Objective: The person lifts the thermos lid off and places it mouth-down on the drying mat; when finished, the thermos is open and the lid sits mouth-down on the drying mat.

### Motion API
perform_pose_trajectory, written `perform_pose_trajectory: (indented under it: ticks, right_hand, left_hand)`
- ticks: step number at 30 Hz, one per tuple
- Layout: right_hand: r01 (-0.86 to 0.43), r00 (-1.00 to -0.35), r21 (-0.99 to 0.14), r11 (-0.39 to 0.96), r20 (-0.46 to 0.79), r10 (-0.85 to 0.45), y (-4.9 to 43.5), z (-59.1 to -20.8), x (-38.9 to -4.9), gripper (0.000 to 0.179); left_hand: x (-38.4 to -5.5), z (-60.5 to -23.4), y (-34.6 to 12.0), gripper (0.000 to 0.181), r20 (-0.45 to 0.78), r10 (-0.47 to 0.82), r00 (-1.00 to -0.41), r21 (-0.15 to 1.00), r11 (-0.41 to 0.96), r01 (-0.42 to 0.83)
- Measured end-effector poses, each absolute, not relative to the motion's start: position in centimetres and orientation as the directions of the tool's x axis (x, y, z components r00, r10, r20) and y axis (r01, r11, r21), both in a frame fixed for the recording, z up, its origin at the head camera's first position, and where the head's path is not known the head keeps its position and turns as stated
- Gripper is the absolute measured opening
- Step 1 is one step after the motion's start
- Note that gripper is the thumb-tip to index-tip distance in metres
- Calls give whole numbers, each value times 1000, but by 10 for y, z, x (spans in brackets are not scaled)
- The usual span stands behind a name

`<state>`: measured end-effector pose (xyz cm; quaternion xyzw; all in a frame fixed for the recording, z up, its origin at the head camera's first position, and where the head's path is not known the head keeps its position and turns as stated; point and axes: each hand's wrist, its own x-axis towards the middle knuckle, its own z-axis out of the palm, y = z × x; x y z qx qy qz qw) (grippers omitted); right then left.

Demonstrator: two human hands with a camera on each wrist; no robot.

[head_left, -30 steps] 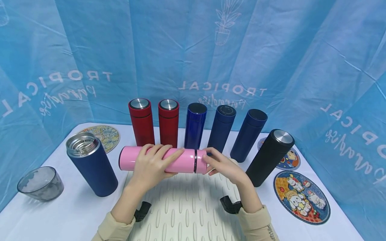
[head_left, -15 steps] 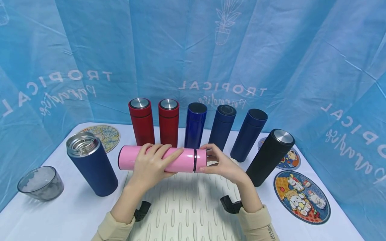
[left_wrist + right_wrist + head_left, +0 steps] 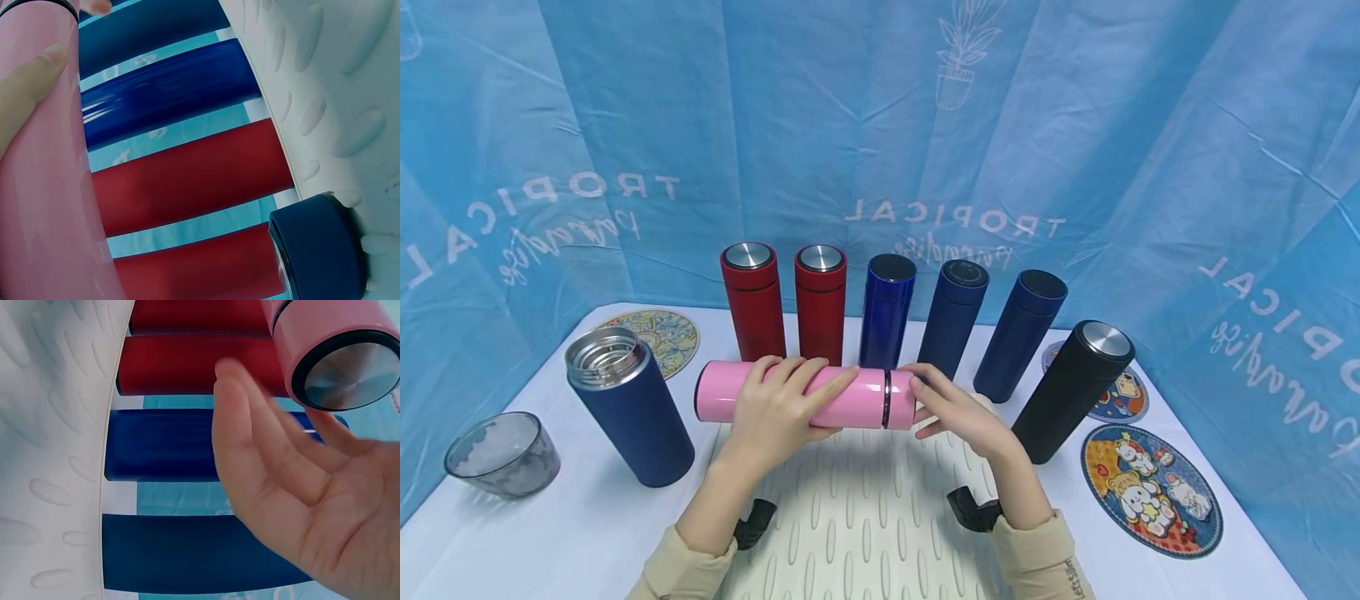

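Note:
My left hand (image 3: 778,408) grips the middle of a pink thermos flask (image 3: 718,392), which lies sideways above the white mat. Its thumb (image 3: 37,75) lies along the pink body in the left wrist view. The flask's pink cap (image 3: 901,400), set off by a black ring, points right. My right hand (image 3: 958,417) is at that cap end; in the right wrist view its loosely bent fingers (image 3: 234,419) spread beside the cap's silver top (image 3: 353,378) without closing round it. A navy lid (image 3: 319,250) sits near the mat's edge in the left wrist view, hidden in the head view.
Red flasks (image 3: 756,317), a shiny blue flask (image 3: 886,317) and navy flasks (image 3: 951,325) stand in a row behind. A black flask (image 3: 1071,396) stands right. An uncapped navy flask (image 3: 632,425) and a grey glass bowl (image 3: 505,458) are left. A round coaster (image 3: 1150,492) lies right of the textured mat (image 3: 857,517).
Half a second ago my right thumb and fingers were round the pink cap; now they have drawn back to its end. The left hand and flask have barely moved.

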<state>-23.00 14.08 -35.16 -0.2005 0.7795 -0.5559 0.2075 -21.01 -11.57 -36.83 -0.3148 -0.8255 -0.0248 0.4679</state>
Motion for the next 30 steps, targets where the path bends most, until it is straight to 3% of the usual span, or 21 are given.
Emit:
perform_pose_trajectory:
  ticks: [5, 11, 21, 25, 30]
  right_hand:
    - [-63, -825, -951, 303, -122, -552, 142, -353, -231, 48]
    - [-88, -821, -969, 233, -62, -568, 144, -356, -233, 55]
    - [-243, -798, -953, 182, 90, -596, 143, -354, -230, 64]
    - [-195, -803, -962, 193, 43, -594, 143, -354, -230, 74]
    - [-85, -831, -964, 254, -72, -552, 142, -353, -230, 61]
  left_hand:
    - [-211, -369, -116, 76, 790, 498, -357, -257, 798, 545]
    - [-211, -369, -116, 76, 790, 501, -354, -260, 796, 546]
    - [-210, -368, -117, 77, 783, 500, -370, -256, 801, 541]
    - [-209, -368, -117, 77, 782, 499, -374, -255, 804, 537]
    - [-209, -367, -117, 78, 782, 499, -374, -254, 803, 539]
